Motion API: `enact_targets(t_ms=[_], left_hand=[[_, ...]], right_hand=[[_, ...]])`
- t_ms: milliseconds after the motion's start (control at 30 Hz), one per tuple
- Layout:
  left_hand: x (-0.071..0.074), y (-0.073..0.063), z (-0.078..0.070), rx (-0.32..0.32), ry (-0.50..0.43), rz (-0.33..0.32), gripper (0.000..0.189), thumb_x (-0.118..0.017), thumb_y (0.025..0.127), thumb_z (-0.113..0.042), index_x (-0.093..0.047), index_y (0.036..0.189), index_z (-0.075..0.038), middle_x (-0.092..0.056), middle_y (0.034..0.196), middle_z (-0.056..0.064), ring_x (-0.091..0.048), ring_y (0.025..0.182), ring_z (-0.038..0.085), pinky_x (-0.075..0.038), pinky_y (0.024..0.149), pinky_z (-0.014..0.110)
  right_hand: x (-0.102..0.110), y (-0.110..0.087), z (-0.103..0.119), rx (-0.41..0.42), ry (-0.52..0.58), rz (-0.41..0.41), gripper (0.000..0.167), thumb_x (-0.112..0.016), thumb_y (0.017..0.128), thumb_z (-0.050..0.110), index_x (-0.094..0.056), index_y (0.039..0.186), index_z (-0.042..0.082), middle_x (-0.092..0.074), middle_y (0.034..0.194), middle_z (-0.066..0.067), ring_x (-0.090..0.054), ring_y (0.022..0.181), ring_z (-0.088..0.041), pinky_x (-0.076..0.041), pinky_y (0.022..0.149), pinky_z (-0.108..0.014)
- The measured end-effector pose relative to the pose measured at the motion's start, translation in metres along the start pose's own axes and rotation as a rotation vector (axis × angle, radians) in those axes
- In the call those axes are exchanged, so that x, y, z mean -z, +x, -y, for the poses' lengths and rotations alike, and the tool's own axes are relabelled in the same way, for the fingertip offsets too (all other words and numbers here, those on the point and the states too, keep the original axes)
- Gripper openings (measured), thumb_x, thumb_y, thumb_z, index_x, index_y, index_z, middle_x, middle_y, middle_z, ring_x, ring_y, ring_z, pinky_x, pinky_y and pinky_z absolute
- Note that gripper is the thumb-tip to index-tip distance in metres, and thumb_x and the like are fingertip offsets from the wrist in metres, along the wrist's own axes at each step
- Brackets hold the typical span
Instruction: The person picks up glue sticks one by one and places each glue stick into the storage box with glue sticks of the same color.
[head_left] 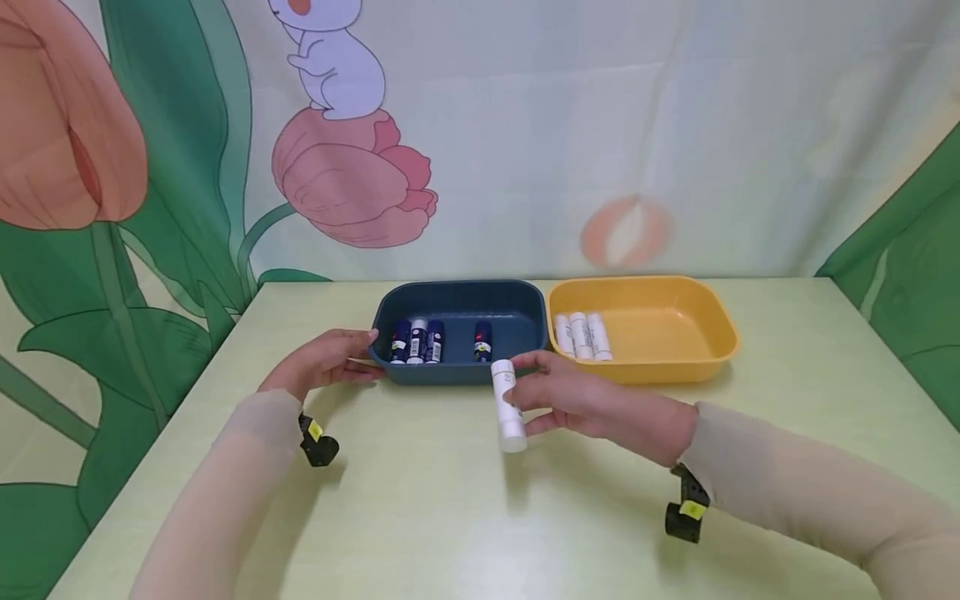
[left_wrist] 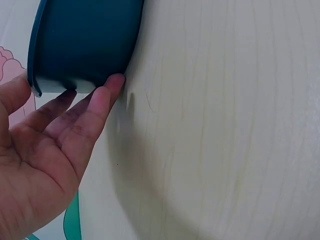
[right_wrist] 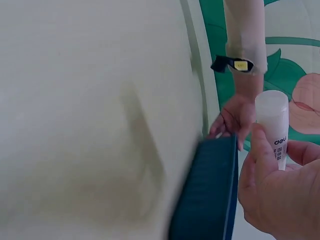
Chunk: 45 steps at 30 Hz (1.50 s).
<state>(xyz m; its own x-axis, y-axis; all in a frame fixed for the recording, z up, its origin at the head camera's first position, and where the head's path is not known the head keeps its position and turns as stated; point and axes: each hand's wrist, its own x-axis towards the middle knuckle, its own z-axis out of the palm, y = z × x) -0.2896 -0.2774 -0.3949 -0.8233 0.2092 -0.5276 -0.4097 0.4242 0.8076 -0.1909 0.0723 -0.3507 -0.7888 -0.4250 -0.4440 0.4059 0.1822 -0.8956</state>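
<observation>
My right hand grips a white glue stick just in front of the blue tray, above the table. In the right wrist view the glue stick shows dark "deli" lettering and a translucent end. At the blue tray's left end, my left hand holds on with the thumb at the rim and the fingers against the end wall. Several dark blue glue sticks lie in the blue tray: a group at the left, one nearer the middle.
Right beside the blue tray stands a yellow tray, with three white glue sticks at its left end. Both stand on a pale wooden table. Behind hangs a curtain printed with tulips and a white animal.
</observation>
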Motion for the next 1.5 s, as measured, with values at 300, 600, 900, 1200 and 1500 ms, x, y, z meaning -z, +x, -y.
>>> enact_targets(t_ms=[300,600,900,1200,1500], left_hand=[[0.001,-0.001,-0.003,0.0,0.016,0.004,0.061,-0.035,0.112,-0.036,-0.025,0.161,0.0,-0.042,0.158,0.029,-0.07,0.118,0.025,-0.059,0.101,0.03],[0.002,-0.003,-0.004,0.02,0.006,-0.015,0.061,-0.036,0.112,-0.036,-0.028,0.16,0.001,-0.042,0.157,0.029,-0.071,0.113,0.023,-0.059,0.101,0.03],[0.001,-0.005,-0.004,0.021,0.0,-0.018,0.059,-0.036,0.112,-0.035,-0.03,0.159,0.001,-0.043,0.157,0.029,-0.07,0.119,0.028,-0.058,0.103,0.031],[0.003,-0.004,-0.004,0.019,0.004,-0.019,0.06,-0.036,0.112,-0.036,-0.031,0.158,0.001,-0.043,0.157,0.029,-0.072,0.109,0.021,-0.061,0.095,0.026],[0.001,-0.005,-0.004,0.015,0.002,-0.015,0.061,-0.037,0.112,-0.036,-0.028,0.159,0.001,-0.042,0.158,0.029,-0.064,0.129,0.034,-0.057,0.105,0.032]], right_hand=[[0.034,-0.008,0.032,0.03,-0.07,-0.015,0.064,-0.057,0.099,0.004,-0.026,0.155,0.006,-0.043,0.147,-0.023,-0.055,0.119,-0.032,-0.065,0.077,-0.027],[0.071,-0.014,0.071,0.083,-0.142,-0.012,0.065,-0.055,0.1,0.008,-0.021,0.154,0.002,-0.054,0.113,-0.006,-0.064,0.086,-0.011,-0.064,0.076,-0.023],[0.106,-0.013,0.106,0.049,-0.29,-0.074,0.064,-0.056,0.103,0.012,-0.022,0.156,0.005,-0.048,0.132,-0.012,-0.063,0.094,-0.013,-0.065,0.08,-0.026],[0.148,-0.004,0.137,-0.021,-0.492,-0.055,0.064,-0.057,0.103,0.015,-0.022,0.155,0.004,-0.054,0.117,-0.005,-0.064,0.093,-0.014,-0.065,0.082,-0.028],[0.179,0.013,0.147,-0.112,-0.588,-0.031,0.064,-0.06,0.102,0.016,-0.022,0.152,0.003,-0.053,0.116,-0.004,-0.06,0.096,-0.017,-0.065,0.087,-0.032]])
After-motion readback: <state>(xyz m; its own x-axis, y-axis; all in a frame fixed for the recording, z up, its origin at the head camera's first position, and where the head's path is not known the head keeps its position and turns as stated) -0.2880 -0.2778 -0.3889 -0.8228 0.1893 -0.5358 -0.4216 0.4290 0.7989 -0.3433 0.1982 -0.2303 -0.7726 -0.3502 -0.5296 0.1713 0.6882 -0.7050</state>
